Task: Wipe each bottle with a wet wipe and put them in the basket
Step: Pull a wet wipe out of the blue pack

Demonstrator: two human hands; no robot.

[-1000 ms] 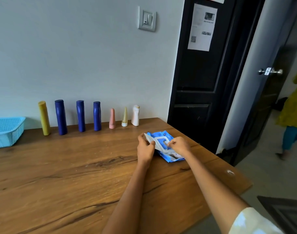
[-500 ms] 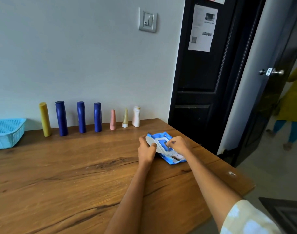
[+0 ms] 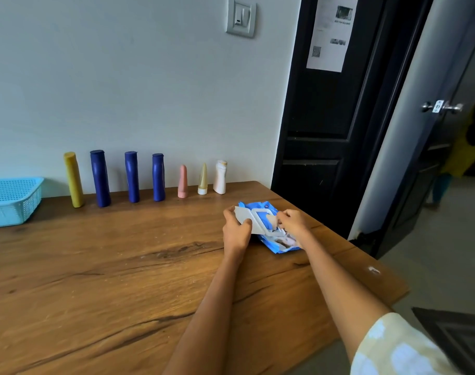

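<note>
A blue wet-wipe pack lies on the wooden table with its white lid flipped open. My left hand grips the open lid and the pack's left side. My right hand pinches a wipe that sticks up out of the opening. Along the wall stand several bottles: a yellow one, three dark blue ones, a pink one, a small cream tube and a white bottle. A light blue basket sits at the far left.
The table's right edge runs close to a black door and an open doorway. A dark mat lies on the floor at lower right. A person in yellow stands beyond the doorway.
My right hand has lifted a wipe partly out of the pack's opening. My left hand still holds the lid open. The person past the doorway has moved further right.
</note>
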